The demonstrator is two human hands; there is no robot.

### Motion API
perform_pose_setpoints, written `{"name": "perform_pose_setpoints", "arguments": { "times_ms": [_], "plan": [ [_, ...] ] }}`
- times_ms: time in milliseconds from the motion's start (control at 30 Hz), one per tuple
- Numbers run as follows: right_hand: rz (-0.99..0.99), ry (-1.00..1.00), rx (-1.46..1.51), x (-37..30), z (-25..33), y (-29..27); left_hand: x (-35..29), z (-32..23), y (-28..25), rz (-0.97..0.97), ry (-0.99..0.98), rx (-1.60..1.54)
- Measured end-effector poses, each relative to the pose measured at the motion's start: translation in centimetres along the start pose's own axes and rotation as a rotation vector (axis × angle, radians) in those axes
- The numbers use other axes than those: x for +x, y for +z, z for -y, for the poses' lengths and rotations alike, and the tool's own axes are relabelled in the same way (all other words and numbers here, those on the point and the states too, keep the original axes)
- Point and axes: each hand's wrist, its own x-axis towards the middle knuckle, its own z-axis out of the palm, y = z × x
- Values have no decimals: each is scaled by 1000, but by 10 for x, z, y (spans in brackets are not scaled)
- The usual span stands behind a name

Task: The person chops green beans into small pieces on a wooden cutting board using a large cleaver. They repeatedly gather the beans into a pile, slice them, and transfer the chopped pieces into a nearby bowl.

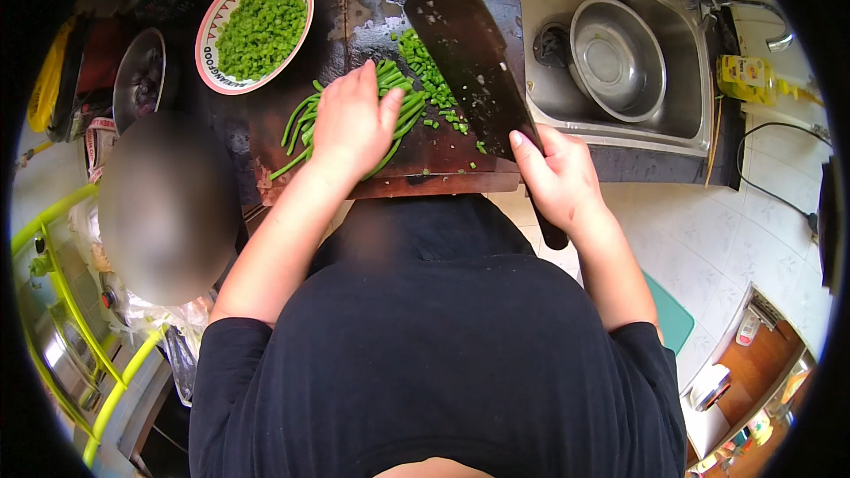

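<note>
My left hand (354,124) presses flat on a bunch of long green beans (297,119) lying on a dark wooden cutting board (354,0). My right hand (558,177) grips the dark handle of a wide cleaver (465,49), its blade raised and tilted over the board to the right of the beans. A small heap of chopped bean pieces (425,66) lies between the blade and my left hand's fingertips.
A pink-rimmed plate (209,35) with chopped green pieces sits at the board's upper left. A steel sink (691,62) with a round metal bowl (617,57) lies to the right. A steel bowl (137,80) stands at far left. A blurred shape is at the left.
</note>
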Motion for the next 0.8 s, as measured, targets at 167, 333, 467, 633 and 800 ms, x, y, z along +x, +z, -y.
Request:
{"name": "perform_pose_setpoints", "arguments": {
  "times_ms": [167,333,467,633,800],
  "plan": [
    [-33,-182,-160,-5,14,9,-12,-5,26,-181,50,158],
    [-13,-189,-286,-8,23,17,-11,-4,36,-264,41,152],
    [31,-194,-345,-7,27,20,-9,-5,36,-263,25,138],
    [43,-177,-416,-6,31,25,-10,-4,39,-285,41,136],
    [91,-126,-478,0,44,29,-8,-3,36,-257,45,115]
  ]
}}
